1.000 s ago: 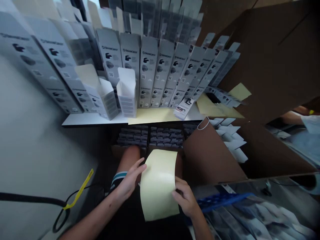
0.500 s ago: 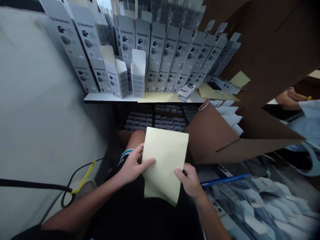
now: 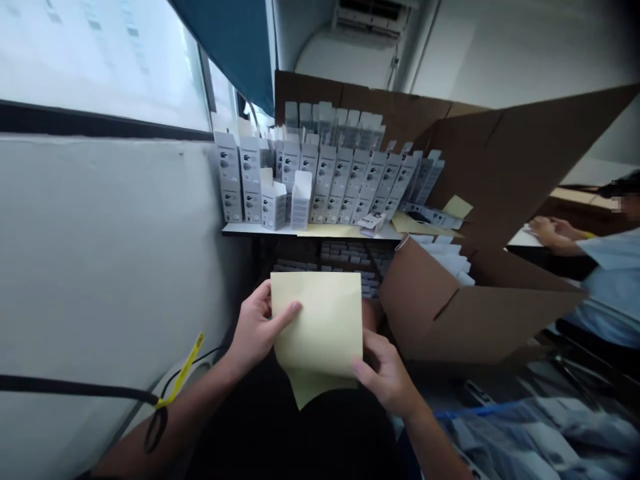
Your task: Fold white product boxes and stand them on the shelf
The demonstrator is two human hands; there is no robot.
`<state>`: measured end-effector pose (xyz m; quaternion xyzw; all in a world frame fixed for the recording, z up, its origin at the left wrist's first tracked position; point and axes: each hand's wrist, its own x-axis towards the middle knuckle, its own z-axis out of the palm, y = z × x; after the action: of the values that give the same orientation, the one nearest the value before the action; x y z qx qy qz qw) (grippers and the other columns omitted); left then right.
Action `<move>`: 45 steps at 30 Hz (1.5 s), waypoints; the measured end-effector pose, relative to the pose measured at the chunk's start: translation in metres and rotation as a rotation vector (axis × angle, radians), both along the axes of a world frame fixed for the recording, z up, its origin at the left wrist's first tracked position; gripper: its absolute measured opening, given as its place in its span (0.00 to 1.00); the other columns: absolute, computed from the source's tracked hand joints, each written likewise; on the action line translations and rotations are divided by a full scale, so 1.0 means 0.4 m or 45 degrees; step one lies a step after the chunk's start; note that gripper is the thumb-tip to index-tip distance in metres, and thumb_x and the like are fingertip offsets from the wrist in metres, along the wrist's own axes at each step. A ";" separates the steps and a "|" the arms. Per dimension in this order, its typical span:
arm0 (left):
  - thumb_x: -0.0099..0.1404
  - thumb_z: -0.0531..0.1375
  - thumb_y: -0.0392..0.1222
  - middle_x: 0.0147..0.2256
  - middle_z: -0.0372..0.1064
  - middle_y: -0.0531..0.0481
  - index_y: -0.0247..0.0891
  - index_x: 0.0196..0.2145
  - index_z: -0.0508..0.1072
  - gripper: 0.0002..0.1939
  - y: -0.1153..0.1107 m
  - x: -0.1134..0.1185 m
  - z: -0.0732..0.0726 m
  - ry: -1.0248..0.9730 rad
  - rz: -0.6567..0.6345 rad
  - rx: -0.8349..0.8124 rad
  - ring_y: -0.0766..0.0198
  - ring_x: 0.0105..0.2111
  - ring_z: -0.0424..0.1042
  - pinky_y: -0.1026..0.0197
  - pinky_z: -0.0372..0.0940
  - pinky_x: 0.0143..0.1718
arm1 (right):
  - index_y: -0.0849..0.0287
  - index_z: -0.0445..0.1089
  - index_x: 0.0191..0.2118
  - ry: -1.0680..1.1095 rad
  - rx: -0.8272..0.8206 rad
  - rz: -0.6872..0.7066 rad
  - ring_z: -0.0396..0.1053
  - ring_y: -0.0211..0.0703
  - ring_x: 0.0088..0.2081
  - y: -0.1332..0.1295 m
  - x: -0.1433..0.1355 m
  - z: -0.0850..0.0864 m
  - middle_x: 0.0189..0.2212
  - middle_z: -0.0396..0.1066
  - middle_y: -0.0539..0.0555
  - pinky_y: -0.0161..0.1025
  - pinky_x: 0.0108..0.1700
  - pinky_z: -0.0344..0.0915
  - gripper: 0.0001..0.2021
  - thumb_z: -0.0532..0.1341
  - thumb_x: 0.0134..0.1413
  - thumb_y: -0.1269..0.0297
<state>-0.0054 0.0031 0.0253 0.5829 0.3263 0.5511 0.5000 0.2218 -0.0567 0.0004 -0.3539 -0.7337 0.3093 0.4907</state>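
Note:
A pale yellow paper sheet [image 3: 320,327] is held over my lap, its lower end curling down and back. My left hand [image 3: 257,327] grips its left edge, thumb on the front face and fingers behind. On the lower right edge, my right hand [image 3: 383,370] pinches the paper with the thumb in front. Past the sheet, several tall printed boxes [image 3: 345,183] stand in rows on a white shelf [image 3: 240,229]. Two smaller open boxes, one of them white [image 3: 302,200], stand in front of the rows.
A large open cardboard box [image 3: 425,293] with white cartons inside is at the right. Bagged items [image 3: 545,433] lie at the lower right. Another person's hands [image 3: 550,230] are at the far right. A black cable with a yellow tag [image 3: 185,373] hangs at the left.
The view has tilted up, showing the window and the back wall. Both hands still hold the sheet, which now looks shorter, with its lower part bent back.

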 end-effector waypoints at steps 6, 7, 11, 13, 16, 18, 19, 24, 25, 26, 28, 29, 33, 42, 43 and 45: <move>0.61 0.65 0.45 0.42 0.76 0.46 0.45 0.58 0.56 0.32 -0.021 -0.032 0.007 0.141 -0.231 0.054 0.59 0.36 0.78 0.60 0.75 0.32 | 0.61 0.72 0.28 0.068 -0.044 -0.120 0.59 0.36 0.24 0.000 -0.027 0.064 0.22 0.65 0.49 0.33 0.27 0.56 0.15 0.56 0.61 0.59; 0.61 0.65 0.44 0.45 0.75 0.45 0.46 0.60 0.54 0.34 -0.022 -0.041 0.009 0.167 -0.222 0.112 0.59 0.39 0.78 0.59 0.75 0.35 | 0.62 0.70 0.25 0.073 -0.052 -0.129 0.56 0.35 0.23 0.001 -0.034 0.068 0.20 0.61 0.48 0.33 0.25 0.53 0.17 0.55 0.61 0.59; 0.61 0.65 0.40 0.58 0.65 0.44 0.50 0.60 0.60 0.31 -0.016 -0.083 0.031 0.408 0.052 0.660 0.53 0.56 0.68 0.49 0.67 0.55 | 0.62 0.64 0.20 0.013 -0.085 -0.136 0.50 0.33 0.21 0.002 -0.068 0.075 0.18 0.53 0.47 0.33 0.24 0.47 0.20 0.55 0.60 0.57; 0.62 0.64 0.39 0.59 0.65 0.47 0.48 0.52 0.70 0.20 -0.015 -0.105 0.047 0.653 0.145 0.932 0.53 0.59 0.64 0.47 0.60 0.61 | 0.62 0.65 0.20 -0.033 -0.090 -0.136 0.51 0.33 0.21 0.000 -0.083 0.075 0.18 0.54 0.47 0.33 0.24 0.47 0.20 0.55 0.60 0.57; 0.64 0.62 0.42 0.51 0.72 0.47 0.45 0.47 0.74 0.13 -0.022 -0.128 0.068 0.879 0.049 1.027 0.55 0.54 0.69 0.48 0.61 0.57 | 0.62 0.66 0.21 -0.089 -0.093 -0.122 0.52 0.34 0.22 -0.001 -0.100 0.071 0.18 0.56 0.48 0.33 0.24 0.48 0.19 0.56 0.59 0.57; 0.63 0.63 0.47 0.49 0.74 0.46 0.42 0.49 0.73 0.17 -0.028 -0.135 0.076 0.917 -0.068 0.951 0.56 0.49 0.71 0.51 0.65 0.53 | 0.63 0.67 0.21 -0.108 -0.094 -0.101 0.52 0.33 0.21 0.000 -0.106 0.065 0.18 0.56 0.47 0.32 0.23 0.48 0.19 0.56 0.60 0.56; 0.63 0.63 0.49 0.49 0.74 0.45 0.41 0.50 0.73 0.19 -0.030 -0.136 0.077 0.918 -0.108 0.906 0.56 0.48 0.72 0.53 0.66 0.51 | 0.63 0.68 0.22 -0.106 -0.098 -0.086 0.52 0.33 0.21 0.001 -0.107 0.060 0.18 0.56 0.47 0.32 0.23 0.48 0.19 0.56 0.60 0.56; 0.66 0.61 0.48 0.50 0.70 0.42 0.41 0.50 0.75 0.17 -0.031 -0.131 0.067 0.897 -0.153 0.869 0.54 0.51 0.70 0.51 0.67 0.54 | 0.63 0.73 0.27 -0.009 -0.223 0.056 0.55 0.34 0.21 0.003 -0.107 0.036 0.19 0.61 0.49 0.33 0.23 0.51 0.20 0.56 0.61 0.52; 0.65 0.61 0.47 0.52 0.69 0.41 0.42 0.49 0.75 0.15 -0.031 -0.128 0.063 0.901 -0.143 0.901 0.53 0.53 0.68 0.49 0.66 0.55 | 0.63 0.73 0.27 -0.008 -0.236 0.076 0.55 0.35 0.21 0.001 -0.108 0.035 0.19 0.61 0.49 0.33 0.23 0.52 0.20 0.56 0.61 0.52; 0.65 0.61 0.45 0.54 0.67 0.41 0.43 0.47 0.76 0.13 -0.031 -0.124 0.058 0.904 -0.126 0.940 0.51 0.55 0.67 0.48 0.64 0.57 | 0.63 0.72 0.27 -0.020 -0.236 0.081 0.56 0.35 0.21 0.000 -0.110 0.036 0.19 0.62 0.49 0.33 0.23 0.52 0.20 0.56 0.61 0.52; 0.64 0.61 0.40 0.56 0.66 0.43 0.45 0.44 0.77 0.10 -0.035 -0.114 0.049 0.892 -0.078 1.036 0.51 0.57 0.65 0.47 0.62 0.58 | 0.62 0.71 0.26 -0.071 -0.196 0.064 0.55 0.34 0.21 -0.005 -0.117 0.042 0.19 0.61 0.48 0.32 0.23 0.51 0.19 0.56 0.62 0.54; 0.64 0.61 0.38 0.55 0.68 0.44 0.45 0.43 0.77 0.10 -0.038 -0.109 0.045 0.874 -0.056 1.086 0.52 0.56 0.66 0.47 0.62 0.57 | 0.62 0.70 0.25 -0.103 -0.166 0.049 0.55 0.33 0.21 -0.007 -0.120 0.048 0.18 0.60 0.48 0.32 0.23 0.51 0.19 0.56 0.63 0.55; 0.62 0.62 0.35 0.43 0.73 0.47 0.44 0.39 0.77 0.08 -0.050 -0.087 0.032 0.788 0.079 1.225 0.57 0.43 0.70 0.50 0.63 0.49 | 0.60 0.67 0.24 -0.201 -0.040 0.051 0.56 0.33 0.22 -0.014 -0.126 0.066 0.19 0.60 0.47 0.32 0.25 0.53 0.19 0.56 0.65 0.57; 0.60 0.65 0.43 0.28 0.74 0.49 0.37 0.39 0.78 0.10 -0.074 -0.063 0.013 0.713 0.034 1.241 0.66 0.25 0.70 0.61 0.64 0.26 | 0.59 0.68 0.23 -0.175 0.219 0.143 0.56 0.34 0.20 -0.006 -0.111 0.042 0.16 0.59 0.46 0.33 0.24 0.54 0.21 0.57 0.65 0.53; 0.60 0.65 0.42 0.29 0.75 0.48 0.37 0.39 0.78 0.09 -0.079 -0.060 0.013 0.705 0.032 1.227 0.66 0.25 0.71 0.62 0.65 0.25 | 0.59 0.68 0.23 -0.177 0.250 0.142 0.56 0.34 0.20 -0.006 -0.111 0.040 0.16 0.59 0.47 0.33 0.24 0.54 0.21 0.57 0.65 0.54; 0.61 0.64 0.41 0.28 0.75 0.49 0.38 0.38 0.78 0.08 -0.088 -0.056 0.015 0.692 0.029 1.205 0.66 0.24 0.71 0.63 0.65 0.24 | 0.59 0.70 0.25 -0.201 0.321 0.155 0.58 0.34 0.21 -0.007 -0.110 0.038 0.17 0.61 0.47 0.34 0.25 0.55 0.19 0.57 0.66 0.56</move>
<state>-0.0278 -0.0321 0.0311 0.8622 0.1663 0.4726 0.0748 0.1778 -0.0595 0.0156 -0.2677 -0.8230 0.2151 0.4524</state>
